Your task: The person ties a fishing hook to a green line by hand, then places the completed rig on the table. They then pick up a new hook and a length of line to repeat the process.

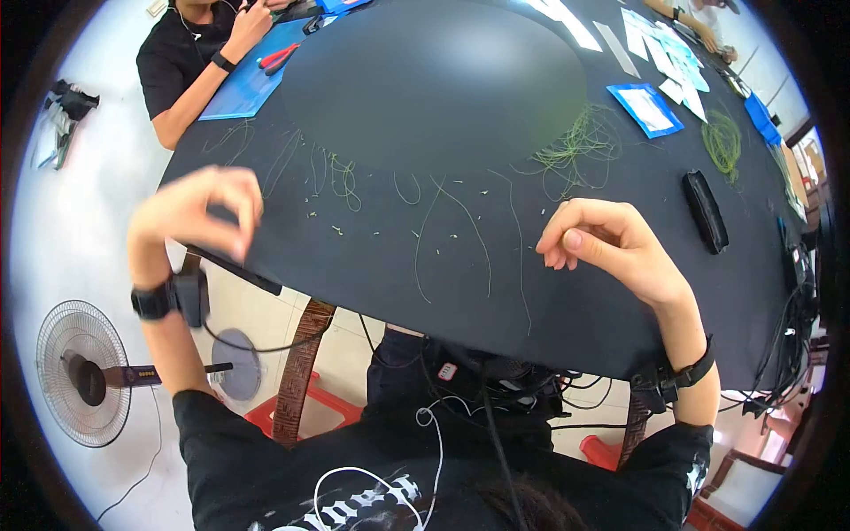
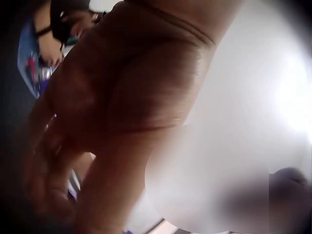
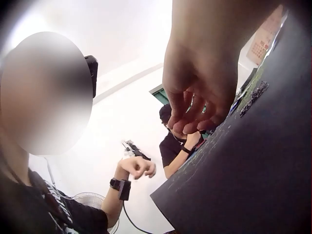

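Observation:
My left hand [image 1: 199, 212] is raised at the table's left edge, its fingers bent and its thumb near the index finger; nothing shows in it. In the left wrist view this hand [image 2: 112, 97] is dark and blurred. Over the right part of the table is my right hand [image 1: 611, 243], fingers loosely curled, no object visible between them. The right wrist view shows the same hand [image 3: 202, 92] with its fingers hanging bent. Between the hands, several thin pale threads [image 1: 482, 243] lie on the black table [image 1: 354, 274] among small scraps. A tangled green thread bundle [image 1: 575, 150] lies beyond my right hand.
A black case [image 1: 705, 211] and a coil of green thread [image 1: 722, 146] lie at the right. Blue-edged packet [image 1: 645, 110] behind. Across at the left, a person [image 1: 181, 66] sits beside a blue mat [image 1: 235, 93] and red-handled pliers [image 1: 279, 58]. A fan [image 1: 84, 376] stands left.

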`<state>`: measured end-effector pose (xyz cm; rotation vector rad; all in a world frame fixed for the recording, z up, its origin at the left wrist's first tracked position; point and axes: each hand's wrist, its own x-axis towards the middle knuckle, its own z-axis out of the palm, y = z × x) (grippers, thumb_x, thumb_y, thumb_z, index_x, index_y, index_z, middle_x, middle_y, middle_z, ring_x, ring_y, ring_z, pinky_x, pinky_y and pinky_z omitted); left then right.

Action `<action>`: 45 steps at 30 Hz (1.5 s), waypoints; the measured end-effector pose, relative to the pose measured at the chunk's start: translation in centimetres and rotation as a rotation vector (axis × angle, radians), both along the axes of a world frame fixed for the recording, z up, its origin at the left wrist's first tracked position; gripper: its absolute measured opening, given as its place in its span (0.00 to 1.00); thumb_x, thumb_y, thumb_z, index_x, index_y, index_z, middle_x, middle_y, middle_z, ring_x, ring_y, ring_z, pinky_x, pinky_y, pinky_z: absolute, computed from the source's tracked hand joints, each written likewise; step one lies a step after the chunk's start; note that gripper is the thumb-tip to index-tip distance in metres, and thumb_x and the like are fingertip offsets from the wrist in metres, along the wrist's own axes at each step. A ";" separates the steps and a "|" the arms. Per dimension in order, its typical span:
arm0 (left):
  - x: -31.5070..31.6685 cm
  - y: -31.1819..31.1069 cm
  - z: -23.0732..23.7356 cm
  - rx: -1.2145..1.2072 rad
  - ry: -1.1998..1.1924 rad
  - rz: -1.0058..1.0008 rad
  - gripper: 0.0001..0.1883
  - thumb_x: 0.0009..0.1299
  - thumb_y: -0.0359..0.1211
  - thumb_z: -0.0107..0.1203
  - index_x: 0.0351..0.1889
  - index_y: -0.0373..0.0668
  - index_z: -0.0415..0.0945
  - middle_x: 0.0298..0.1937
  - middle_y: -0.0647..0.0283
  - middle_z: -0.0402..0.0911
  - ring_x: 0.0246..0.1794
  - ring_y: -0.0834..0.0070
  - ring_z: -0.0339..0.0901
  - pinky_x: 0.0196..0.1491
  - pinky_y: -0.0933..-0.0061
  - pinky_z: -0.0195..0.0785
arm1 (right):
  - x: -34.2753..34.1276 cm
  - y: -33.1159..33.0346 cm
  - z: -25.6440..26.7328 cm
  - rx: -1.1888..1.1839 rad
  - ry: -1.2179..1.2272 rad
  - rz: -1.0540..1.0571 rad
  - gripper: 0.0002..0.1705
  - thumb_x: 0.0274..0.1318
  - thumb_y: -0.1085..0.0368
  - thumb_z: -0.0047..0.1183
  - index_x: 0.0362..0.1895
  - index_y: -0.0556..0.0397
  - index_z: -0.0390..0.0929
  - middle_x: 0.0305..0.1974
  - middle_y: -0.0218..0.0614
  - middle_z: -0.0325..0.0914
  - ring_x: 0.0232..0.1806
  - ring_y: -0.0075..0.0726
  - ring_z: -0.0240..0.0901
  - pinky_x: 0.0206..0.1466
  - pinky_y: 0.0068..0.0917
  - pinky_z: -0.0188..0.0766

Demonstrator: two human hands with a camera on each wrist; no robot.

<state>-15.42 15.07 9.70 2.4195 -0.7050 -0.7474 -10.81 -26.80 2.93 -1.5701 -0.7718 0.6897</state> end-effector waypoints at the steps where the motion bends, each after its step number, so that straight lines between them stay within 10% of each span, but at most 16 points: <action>1: 1.4 1.4 -0.5 0.092 -0.013 0.176 0.07 0.50 0.31 0.66 0.21 0.43 0.78 0.24 0.67 0.75 0.34 0.77 0.73 0.37 0.76 0.66 | 0.0 -0.1 0.0 -0.001 -0.008 -0.011 0.13 0.61 0.61 0.45 0.38 0.57 0.77 0.31 0.30 0.76 0.34 0.19 0.69 0.38 0.17 0.66; 4: 7.0 8.0 -4.0 0.273 -0.199 0.397 0.06 0.51 0.29 0.63 0.21 0.39 0.77 0.20 0.69 0.77 0.21 0.84 0.71 0.27 0.76 0.64 | 0.7 -0.5 -0.1 -0.030 -0.036 -0.058 0.14 0.62 0.61 0.45 0.38 0.57 0.77 0.30 0.30 0.76 0.32 0.19 0.69 0.36 0.17 0.66; 16: 18.0 7.5 -7.1 0.164 -0.224 0.316 0.08 0.60 0.32 0.61 0.24 0.38 0.76 0.22 0.73 0.74 0.28 0.89 0.68 0.32 0.84 0.61 | 2.7 -2.0 -1.3 0.028 -0.031 -0.255 0.13 0.61 0.62 0.44 0.39 0.56 0.77 0.28 0.28 0.74 0.29 0.17 0.67 0.32 0.16 0.64; 34: 15.5 2.0 -4.8 0.194 -0.502 0.527 0.12 0.66 0.30 0.49 0.45 0.39 0.77 0.21 0.67 0.77 0.19 0.84 0.71 0.19 0.81 0.66 | 4.3 -3.9 -1.1 0.086 -0.117 -0.517 0.13 0.61 0.59 0.45 0.42 0.53 0.76 0.25 0.22 0.70 0.26 0.14 0.62 0.29 0.15 0.58; 38: 13.2 -6.4 -5.0 -0.078 -0.514 0.284 0.19 0.64 0.23 0.44 0.54 0.43 0.69 0.37 0.64 0.73 0.34 0.80 0.72 0.33 0.79 0.69 | 5.4 -4.7 -2.0 0.155 -0.118 -0.613 0.16 0.61 0.59 0.44 0.45 0.55 0.75 0.26 0.21 0.69 0.25 0.14 0.59 0.28 0.15 0.57; 40: 13.1 -10.0 -6.3 0.003 -0.899 -0.224 0.19 0.62 0.22 0.47 0.52 0.42 0.71 0.40 0.60 0.73 0.40 0.72 0.72 0.42 0.74 0.69 | 5.7 -5.1 -2.5 0.158 -0.096 -0.631 0.15 0.61 0.59 0.44 0.45 0.54 0.75 0.27 0.20 0.69 0.25 0.15 0.59 0.28 0.14 0.57; 45: 7.9 -19.0 -6.5 -0.008 -0.797 -0.201 0.15 0.59 0.28 0.55 0.46 0.42 0.75 0.37 0.62 0.72 0.40 0.65 0.72 0.43 0.69 0.69 | 5.9 -5.4 -2.7 0.115 -0.093 -0.687 0.15 0.62 0.58 0.44 0.43 0.55 0.74 0.25 0.20 0.65 0.26 0.14 0.58 0.31 0.15 0.55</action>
